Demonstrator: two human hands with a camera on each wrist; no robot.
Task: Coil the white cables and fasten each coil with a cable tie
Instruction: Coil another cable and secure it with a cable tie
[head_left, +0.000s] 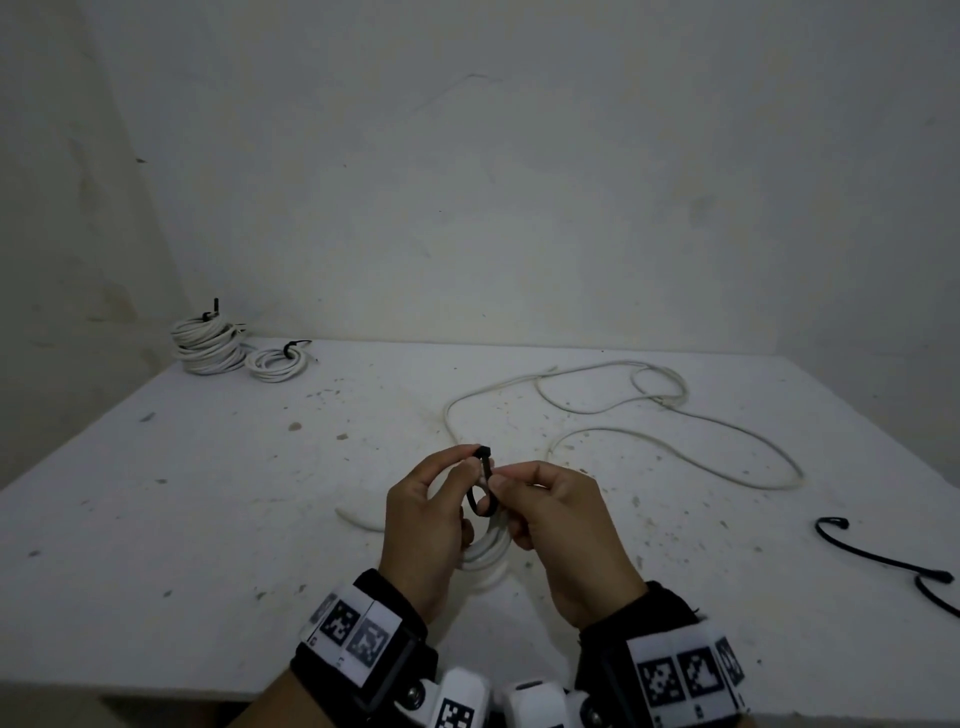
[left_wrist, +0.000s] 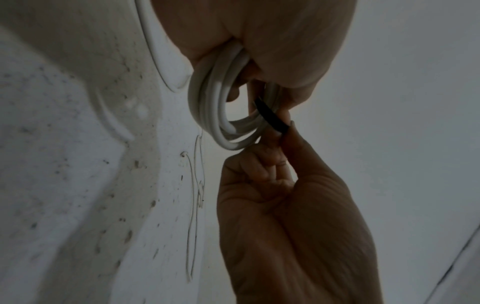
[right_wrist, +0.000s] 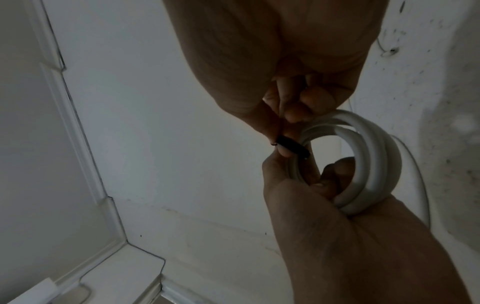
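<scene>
Now coil (head_left: 485, 553) between both hands

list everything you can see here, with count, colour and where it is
coil in hand: 1, white, held above the table's near middle
cable tie: 1, black, looped round that coil
loose cable: at least 1, white, sprawled right of centre
tied coils: several, white with black ties, far left corner
spare ties: 2, black, right edge
table: 1, white, speckled
wall: white, behind
left hand: holds coil
right hand: pinches tie
</scene>
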